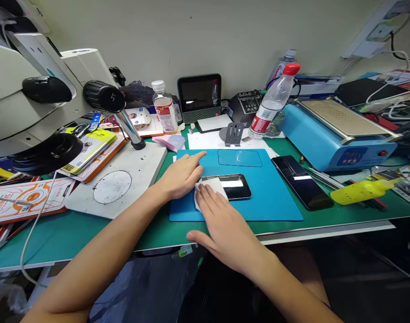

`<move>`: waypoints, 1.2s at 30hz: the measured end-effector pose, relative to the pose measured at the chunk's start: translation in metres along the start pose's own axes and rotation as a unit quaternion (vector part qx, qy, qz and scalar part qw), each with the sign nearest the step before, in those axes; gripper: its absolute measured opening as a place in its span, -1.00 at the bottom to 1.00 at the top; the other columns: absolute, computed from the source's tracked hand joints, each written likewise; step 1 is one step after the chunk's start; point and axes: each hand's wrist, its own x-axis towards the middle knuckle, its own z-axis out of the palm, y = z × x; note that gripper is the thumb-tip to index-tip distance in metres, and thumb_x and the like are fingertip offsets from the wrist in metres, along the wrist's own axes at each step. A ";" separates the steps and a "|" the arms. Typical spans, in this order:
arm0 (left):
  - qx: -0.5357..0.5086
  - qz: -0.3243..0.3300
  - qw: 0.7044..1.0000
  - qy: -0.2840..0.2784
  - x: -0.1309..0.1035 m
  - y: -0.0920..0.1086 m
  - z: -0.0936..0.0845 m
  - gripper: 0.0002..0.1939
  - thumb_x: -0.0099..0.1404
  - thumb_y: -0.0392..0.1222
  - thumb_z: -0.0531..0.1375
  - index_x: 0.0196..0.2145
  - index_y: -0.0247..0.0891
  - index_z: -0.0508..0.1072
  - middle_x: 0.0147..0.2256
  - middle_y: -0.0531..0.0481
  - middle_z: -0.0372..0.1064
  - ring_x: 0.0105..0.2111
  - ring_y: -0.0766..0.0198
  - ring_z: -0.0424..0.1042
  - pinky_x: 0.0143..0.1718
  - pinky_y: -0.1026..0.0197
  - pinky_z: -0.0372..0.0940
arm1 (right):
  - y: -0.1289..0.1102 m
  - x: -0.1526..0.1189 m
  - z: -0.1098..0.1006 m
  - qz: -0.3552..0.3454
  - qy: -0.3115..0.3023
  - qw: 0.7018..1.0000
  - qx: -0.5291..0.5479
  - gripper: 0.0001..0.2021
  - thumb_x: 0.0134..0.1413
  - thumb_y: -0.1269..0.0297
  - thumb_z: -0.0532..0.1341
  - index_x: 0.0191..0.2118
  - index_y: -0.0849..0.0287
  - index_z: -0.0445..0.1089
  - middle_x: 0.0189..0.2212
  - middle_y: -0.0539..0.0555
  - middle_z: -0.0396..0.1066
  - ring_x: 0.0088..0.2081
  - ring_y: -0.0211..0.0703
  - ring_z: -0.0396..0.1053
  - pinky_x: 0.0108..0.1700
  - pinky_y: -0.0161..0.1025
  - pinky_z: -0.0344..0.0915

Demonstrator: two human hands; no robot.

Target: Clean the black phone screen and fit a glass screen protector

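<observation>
Got the right hand down flat on a white wipe, fingers straight, thumb stuck out wide. Covering the left part of a phone with that, on a blue mat near the front of the green worktop. Resting the left hand right by the phone's upper left end, index finger out, others curled; can't tell if gripping anything.

Then at the mat's right edge, a black phone, plus a yellow squeeze bottle on its side beyond; can't make out any contents. Over on the left, a microscope looming above its white base and hiding part of some books. Off right, a blue machine with a metal plate on top.

Further back, a white-capped bottle and a clear red-capped one, blocking part of another bottle; can't judge fill levels. Near the wall, a dark-screened device.
</observation>
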 end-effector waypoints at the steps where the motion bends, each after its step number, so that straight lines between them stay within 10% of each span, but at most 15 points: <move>1: 0.002 0.000 1.000 0.004 0.000 0.000 0.000 -0.40 0.51 -0.10 -0.20 0.39 -0.41 0.12 -0.06 -0.18 0.49 -0.04 0.01 0.36 0.06 -0.04 0.28 | 0.008 -0.010 0.000 -0.003 0.003 1.000 -0.002 -0.10 0.33 -0.28 -0.04 0.48 0.42 -0.02 0.49 0.34 -0.16 0.49 0.20 -0.15 0.45 0.17 0.00; 6: 0.005 -0.009 1.000 0.012 0.001 0.000 0.000 -0.40 0.52 -0.10 -0.19 0.39 -0.40 0.13 -0.04 -0.19 0.48 -0.03 0.00 0.36 0.06 -0.05 0.29 | 0.054 -0.023 -0.004 0.095 0.054 0.993 -0.046 -0.09 0.35 -0.29 -0.13 0.47 0.44 -0.01 0.48 0.37 -0.13 0.49 0.21 -0.12 0.45 0.21 -0.01; 10: 0.011 -0.014 1.000 0.013 0.001 0.001 0.001 -0.39 0.51 -0.10 -0.19 0.39 -0.42 0.14 0.01 -0.21 0.47 -0.01 -0.02 0.35 0.08 -0.08 0.28 | 0.047 0.007 -0.007 0.148 0.060 0.986 -0.041 -0.02 0.31 -0.32 -0.08 0.44 0.56 0.01 0.47 0.48 -0.14 0.49 0.30 -0.17 0.46 0.22 -0.05; 17: 0.001 -0.014 0.999 0.038 0.001 -0.002 0.002 -0.42 0.52 -0.09 -0.20 0.35 -0.38 0.20 -0.05 -0.17 0.48 -0.02 0.03 0.38 0.11 -0.05 0.29 | -0.006 0.024 0.006 0.006 0.041 0.999 -0.018 -0.01 0.25 -0.27 0.13 0.42 0.60 0.04 0.45 0.51 -0.11 0.48 0.32 -0.14 0.46 0.17 -0.03; 26: 0.006 0.043 0.994 0.097 0.001 -0.004 0.007 -0.48 0.56 -0.02 -0.15 0.21 -0.37 0.36 -0.03 -0.18 0.47 0.00 0.03 0.39 0.14 -0.06 0.28 | 0.039 -0.033 -0.033 -0.034 -0.002 0.998 0.054 -0.30 0.33 -0.03 0.20 0.41 0.32 0.18 0.43 0.26 0.07 0.43 0.19 0.08 0.41 0.16 0.14; 31: -0.012 0.043 0.979 0.197 0.000 -0.006 0.003 -0.55 0.57 -0.04 -0.09 0.15 -0.34 0.40 0.00 -0.19 0.46 0.03 0.07 0.42 0.11 0.01 0.31 | 0.060 0.014 -0.077 0.054 0.055 0.971 0.226 -0.35 0.34 -0.17 0.10 0.41 0.03 0.21 0.37 0.09 0.25 0.36 0.16 0.25 0.35 0.19 0.23; 36: 0.020 0.038 0.981 0.187 0.000 -0.006 0.002 -0.55 0.52 -0.01 0.04 0.19 -0.37 0.37 0.07 -0.26 0.42 0.07 -0.01 0.41 0.11 -0.04 0.33 | 0.107 0.069 -0.100 -0.015 0.001 0.978 0.208 -0.46 0.33 -0.11 0.13 0.28 0.01 0.41 0.27 0.04 0.40 0.30 0.15 0.34 0.35 0.12 0.23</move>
